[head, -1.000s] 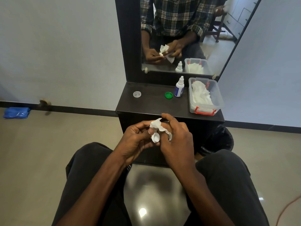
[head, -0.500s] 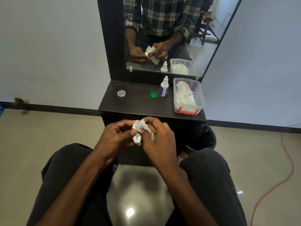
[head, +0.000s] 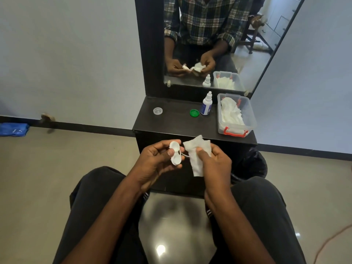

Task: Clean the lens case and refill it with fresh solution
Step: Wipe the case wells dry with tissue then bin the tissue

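A: Status on the lens case (head: 175,153)?

B: Left hand (head: 158,161) grips it — thumb across the middle, fingers curled behind. It's held in the air over the lap, just near of the dresser top (head: 177,124). Both wells face the camera, caps off.

A: Right hand?

B: Right hand (head: 213,161) pinches a white tissue (head: 198,157), thumb on the front, sheet hanging loose. Tissue sits just right of the case, apart from it — no contact.

A: So which step?

B: Wiping stage, I'd say at a pause. Can't tell if the wells are dry; too small to read.

A: Refill parts?

B: Solution bottle (head: 206,103) stands upright at the far right of the dresser top, nozzle on. Green cap (head: 194,113) lies just left of it, clear cap (head: 158,111) well apart at far left. Tissue box (head: 236,115) is right of the bottle.

A: Next move?

B: Judgement only — either another pass with the tissue, or drop it to free the right hand for the bottle. Case has to sit level, wells up, before filling, then each cap goes to its own well.
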